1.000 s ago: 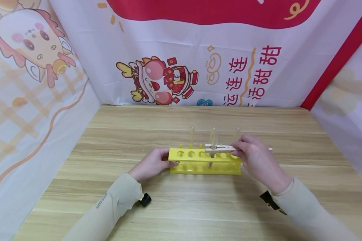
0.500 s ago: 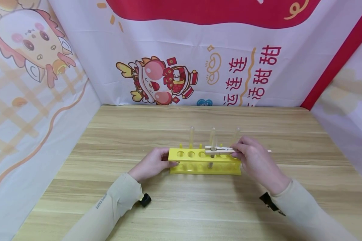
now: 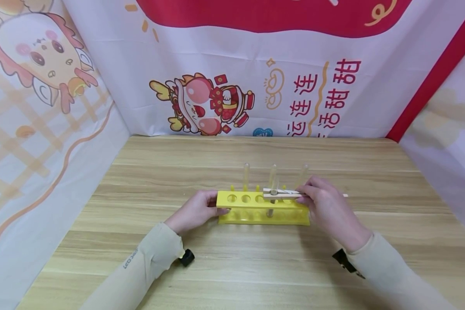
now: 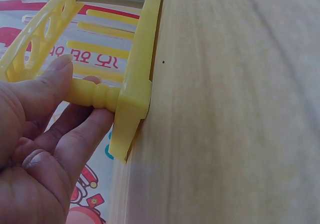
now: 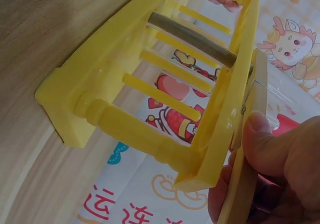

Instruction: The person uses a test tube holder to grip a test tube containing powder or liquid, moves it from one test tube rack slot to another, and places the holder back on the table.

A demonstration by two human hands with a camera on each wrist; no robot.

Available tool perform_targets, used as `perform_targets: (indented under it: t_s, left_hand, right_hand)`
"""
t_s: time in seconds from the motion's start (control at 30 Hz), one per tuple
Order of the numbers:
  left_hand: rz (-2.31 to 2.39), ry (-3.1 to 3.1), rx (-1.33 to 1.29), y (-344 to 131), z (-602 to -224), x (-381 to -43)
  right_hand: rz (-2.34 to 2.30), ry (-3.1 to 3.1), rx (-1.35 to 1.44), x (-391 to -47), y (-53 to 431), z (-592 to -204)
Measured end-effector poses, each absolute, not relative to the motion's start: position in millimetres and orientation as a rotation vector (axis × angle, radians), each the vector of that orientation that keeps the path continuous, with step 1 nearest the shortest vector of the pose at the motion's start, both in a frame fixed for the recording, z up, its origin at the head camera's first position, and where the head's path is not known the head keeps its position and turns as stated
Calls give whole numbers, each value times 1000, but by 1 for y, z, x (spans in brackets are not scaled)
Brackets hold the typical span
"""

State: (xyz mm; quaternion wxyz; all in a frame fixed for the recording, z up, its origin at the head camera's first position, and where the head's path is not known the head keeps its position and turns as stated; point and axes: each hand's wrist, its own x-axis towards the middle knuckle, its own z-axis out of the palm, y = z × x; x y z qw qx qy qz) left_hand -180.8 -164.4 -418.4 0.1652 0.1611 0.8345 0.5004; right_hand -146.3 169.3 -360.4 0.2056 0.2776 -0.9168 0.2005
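At the left, the left hand [image 3: 195, 211] has its thumb and fingers curled round the end post [image 4: 82, 91] of the yellow rack [image 3: 252, 205]. The rack stands on the table [image 3: 232, 267]; it looks like light, stiff plastic, apt to slide or tip if knocked, so the post is a sound place to steady it.

Along its back rise three clear tubes, the leftmost tube [image 3: 246, 174], the middle tube [image 3: 273, 172] and the right tube [image 3: 303, 173], rounded ends up. They are probably glass: thin, smooth, easily cracked.

Right of the rack's centre, the filled tube [image 5: 192, 39] stands upright in a hole, its dark contents showing below the top bar; liquid or powder, I cannot tell. It should be light but slippery and fragile, best gripped above the bar and kept level.

There the wooden clamp [image 3: 283, 196] closes round it. Farther right, the right hand [image 3: 331, 215] pinches the clamp between thumb and fingers; a gentle hold should suit, since squeezing the handles might loosen the bite.
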Motion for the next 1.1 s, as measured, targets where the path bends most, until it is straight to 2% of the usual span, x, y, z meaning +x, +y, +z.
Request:
perform_targets:
  t_s: [0.63,1.1]
  left_hand:
    - [1427,2370,477,-165,-422,-183]
    - [1421,2374,457,-166,-422,-182]
  right_hand:
    - [500,-2526,738,-145,170,-364]
    - [489,-2505,714,-141,169,-352]
